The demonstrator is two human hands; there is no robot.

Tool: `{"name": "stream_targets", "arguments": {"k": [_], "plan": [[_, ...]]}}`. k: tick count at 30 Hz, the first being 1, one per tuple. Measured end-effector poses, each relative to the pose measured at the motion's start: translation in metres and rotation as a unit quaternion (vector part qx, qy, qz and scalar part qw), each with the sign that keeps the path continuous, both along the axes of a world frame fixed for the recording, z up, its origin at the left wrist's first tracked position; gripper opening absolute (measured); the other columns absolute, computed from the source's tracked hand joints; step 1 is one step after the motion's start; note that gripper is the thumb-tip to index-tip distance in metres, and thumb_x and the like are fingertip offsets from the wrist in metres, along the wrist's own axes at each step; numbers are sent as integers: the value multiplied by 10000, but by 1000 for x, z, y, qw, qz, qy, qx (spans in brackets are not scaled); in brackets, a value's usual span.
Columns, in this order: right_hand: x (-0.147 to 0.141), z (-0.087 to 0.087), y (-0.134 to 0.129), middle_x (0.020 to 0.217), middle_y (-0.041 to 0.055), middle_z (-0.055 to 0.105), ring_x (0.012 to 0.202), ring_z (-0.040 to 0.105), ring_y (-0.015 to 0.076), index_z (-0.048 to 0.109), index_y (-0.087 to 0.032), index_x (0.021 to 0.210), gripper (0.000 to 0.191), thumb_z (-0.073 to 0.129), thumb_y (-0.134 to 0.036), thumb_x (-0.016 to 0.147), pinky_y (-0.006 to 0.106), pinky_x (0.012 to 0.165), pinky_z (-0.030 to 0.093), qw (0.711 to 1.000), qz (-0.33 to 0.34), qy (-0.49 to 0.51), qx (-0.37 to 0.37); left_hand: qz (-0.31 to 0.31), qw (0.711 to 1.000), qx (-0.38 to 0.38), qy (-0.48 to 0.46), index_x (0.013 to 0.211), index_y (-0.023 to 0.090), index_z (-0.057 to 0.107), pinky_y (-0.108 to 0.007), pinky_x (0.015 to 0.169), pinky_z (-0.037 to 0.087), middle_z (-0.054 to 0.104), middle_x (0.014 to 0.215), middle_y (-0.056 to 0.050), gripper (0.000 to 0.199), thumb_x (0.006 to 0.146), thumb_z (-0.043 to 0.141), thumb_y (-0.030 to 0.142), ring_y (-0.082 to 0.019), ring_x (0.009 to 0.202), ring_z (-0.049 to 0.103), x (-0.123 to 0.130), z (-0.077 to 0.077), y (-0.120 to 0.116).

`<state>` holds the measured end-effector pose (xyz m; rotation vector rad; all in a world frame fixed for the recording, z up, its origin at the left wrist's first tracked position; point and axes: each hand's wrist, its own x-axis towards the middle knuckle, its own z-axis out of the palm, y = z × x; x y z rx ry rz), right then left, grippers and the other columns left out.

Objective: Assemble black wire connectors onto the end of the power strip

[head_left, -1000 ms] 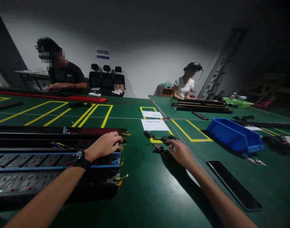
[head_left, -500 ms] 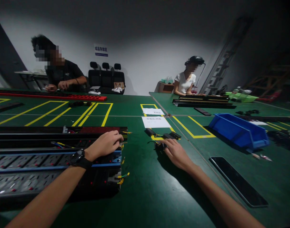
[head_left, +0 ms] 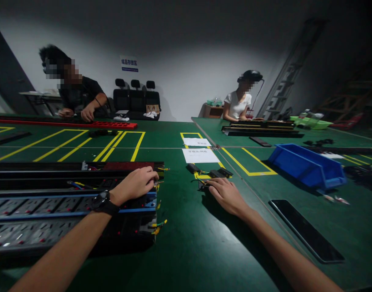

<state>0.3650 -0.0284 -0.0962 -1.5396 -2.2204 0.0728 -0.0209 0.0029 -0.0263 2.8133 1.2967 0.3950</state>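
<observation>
My left hand (head_left: 136, 183), a black watch at its wrist, lies over the right end of the long black power strips (head_left: 52, 205). Its fingers curl down by a short wire end (head_left: 157, 183); what they pinch is hidden. Short yellow and green wires (head_left: 159, 227) stick out of the strip ends. Across the gap, my right hand (head_left: 226, 196) has its fingers closed on a small black module with wires (head_left: 201, 184), mostly covered by the fingertips. Several similar black modules (head_left: 221, 172) lie just beyond it.
White paper labels (head_left: 199, 155) lie on the green table (head_left: 186, 251). At right are a blue bin (head_left: 307, 168) and a dark phone (head_left: 307, 231). Two co-workers (head_left: 82, 99) sit across the table, with a red strip (head_left: 112, 125) and black strips (head_left: 261, 129) before them.
My right hand and the wired module have shifted slightly; the fingers now cover more of the module. My left hand stays put. The left co-worker's hand has moved down and to the right.
</observation>
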Motion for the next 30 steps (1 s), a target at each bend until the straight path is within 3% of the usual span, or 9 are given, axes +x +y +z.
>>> {"name": "stream_targets", "arguments": {"k": [7, 13, 19, 22, 30], "plan": [[-2, 3, -1, 1199, 128, 756, 1147, 646, 368, 787, -273, 1172, 375, 449, -417, 1098, 484, 897, 480, 999, -43, -20, 3, -6, 1000, 5, -9, 1060, 194, 734, -371, 819, 504, 673, 1006, -86, 290, 975, 458, 206, -229, 903, 651, -1, -2, 1], [9, -1, 5, 1011, 132, 743, 950, 663, 316, 775, -237, 961, 455, 380, -405, 1112, 429, 809, 483, 997, -72, -16, 12, -10, 1000, 7, -12, 1056, 197, 731, -355, 805, 505, 670, 997, -79, 276, 970, 469, 198, -218, 884, 645, -2, -3, 1], [18, -8, 11, 1095, 163, 730, 996, 696, 327, 761, -213, 1218, 376, 434, -195, 1034, 421, 809, 509, 997, -71, -33, -7, -5, 1000, 6, -8, 1047, 200, 731, -349, 814, 499, 668, 991, -73, 266, 966, 478, 180, -218, 893, 650, -1, -1, 0], [20, -9, 11, 1082, 153, 720, 1002, 706, 338, 764, -223, 1229, 335, 522, -214, 999, 414, 798, 521, 997, -67, -21, -15, -9, 1000, 6, -15, 1034, 200, 733, -344, 806, 498, 669, 978, -71, 269, 963, 474, 179, -213, 878, 644, -1, 0, -1], [17, -1, 7, 989, 122, 699, 905, 697, 317, 742, -238, 951, 195, 559, -291, 993, 392, 728, 499, 997, -75, -27, -13, -6, 1000, 2, -14, 1042, 201, 732, -351, 813, 490, 670, 986, -74, 278, 967, 465, 188, -216, 894, 648, -1, -1, -1]]}}
